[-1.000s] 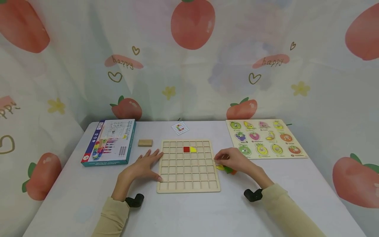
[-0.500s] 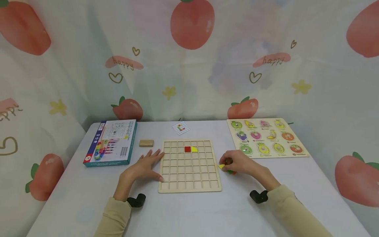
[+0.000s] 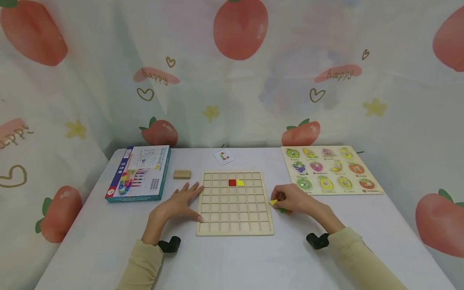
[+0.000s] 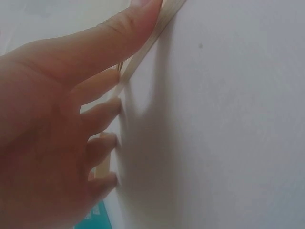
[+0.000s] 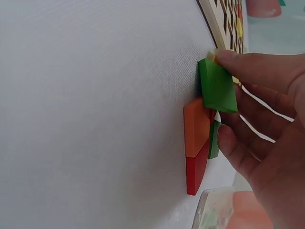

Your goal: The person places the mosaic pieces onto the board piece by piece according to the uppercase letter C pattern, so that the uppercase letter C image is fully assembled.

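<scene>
A wooden grid board (image 3: 235, 232) lies flat in the middle of the head view. One red square (image 3: 232, 183) and a yellow piece with a curved side (image 3: 240, 183) sit in neighbouring cells of its second row. My left hand (image 3: 178, 204) rests spread along the board's left edge. Just off the right edge, my right hand (image 3: 293, 198) pinches another yellow piece (image 3: 273, 202) between thumb and fingers. Under that hand, the right wrist view has a green block (image 5: 219, 86), an orange block (image 5: 196, 128) and a red block (image 5: 196, 171) close together.
Behind the board lies a small pattern card (image 3: 224, 156). To the left are a boxed game (image 3: 145, 173) and a small wooden block (image 3: 182, 174). A fruit puzzle board (image 3: 330, 171) lies at the back right. A patterned curtain hangs behind the table.
My right hand has shifted a little to the right, away from the board's edge, and has taken hold of the yellow piece from beside the board. My left hand stays at the board.
</scene>
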`<state>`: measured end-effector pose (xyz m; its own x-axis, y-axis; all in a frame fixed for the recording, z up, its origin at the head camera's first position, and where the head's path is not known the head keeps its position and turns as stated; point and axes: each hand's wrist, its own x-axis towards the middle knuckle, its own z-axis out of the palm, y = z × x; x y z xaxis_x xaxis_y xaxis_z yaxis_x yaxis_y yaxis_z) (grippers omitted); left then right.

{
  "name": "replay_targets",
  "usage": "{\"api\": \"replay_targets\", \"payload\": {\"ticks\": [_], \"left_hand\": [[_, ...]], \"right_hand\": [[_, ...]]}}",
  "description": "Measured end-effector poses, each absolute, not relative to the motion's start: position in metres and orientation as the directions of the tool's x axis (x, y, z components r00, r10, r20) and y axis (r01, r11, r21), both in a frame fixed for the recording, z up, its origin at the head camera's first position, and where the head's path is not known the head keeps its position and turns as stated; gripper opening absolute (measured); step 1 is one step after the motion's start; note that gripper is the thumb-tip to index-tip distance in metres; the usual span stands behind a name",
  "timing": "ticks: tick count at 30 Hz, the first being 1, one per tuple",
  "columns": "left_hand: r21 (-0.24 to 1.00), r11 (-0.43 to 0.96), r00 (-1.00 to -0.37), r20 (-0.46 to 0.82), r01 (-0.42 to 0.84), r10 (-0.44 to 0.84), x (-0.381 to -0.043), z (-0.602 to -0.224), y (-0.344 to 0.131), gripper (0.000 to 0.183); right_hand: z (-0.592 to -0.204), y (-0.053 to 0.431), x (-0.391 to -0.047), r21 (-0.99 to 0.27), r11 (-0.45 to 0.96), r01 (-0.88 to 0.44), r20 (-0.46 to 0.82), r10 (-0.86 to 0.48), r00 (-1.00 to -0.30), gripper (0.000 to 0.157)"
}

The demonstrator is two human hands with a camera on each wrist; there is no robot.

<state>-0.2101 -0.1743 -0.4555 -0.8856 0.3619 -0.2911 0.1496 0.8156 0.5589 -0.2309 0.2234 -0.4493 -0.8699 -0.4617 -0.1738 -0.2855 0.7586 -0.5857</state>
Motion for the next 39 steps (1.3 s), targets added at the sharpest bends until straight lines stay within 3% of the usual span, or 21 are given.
{"api": "replay_targets", "payload": {"ticks": [5,22,39], "left_hand": [[0.550,0.822,-0.886,-0.293,0.151,0.358,-0.210,-0.456,-0.174,0.109],[0.562,0.812,-0.886,-0.282,0.157,0.367,-0.210,-0.457,-0.175,0.108],[0.554,0.816,-0.889,-0.272,0.168,0.368,-0.207,-0.457,-0.174,0.108]], "right_hand": [[-0.448,0.222,-0.232,-0.584,0.746,-0.321,-0.130,-0.476,-0.870,0.011],[-0.441,0.210,-0.241,-0.660,0.690,-0.296,-0.074,-0.452,-0.889,0.028],[-0.446,0.166,-0.260,-0.765,0.594,-0.248,-0.059,-0.449,-0.891,0.016]]}}
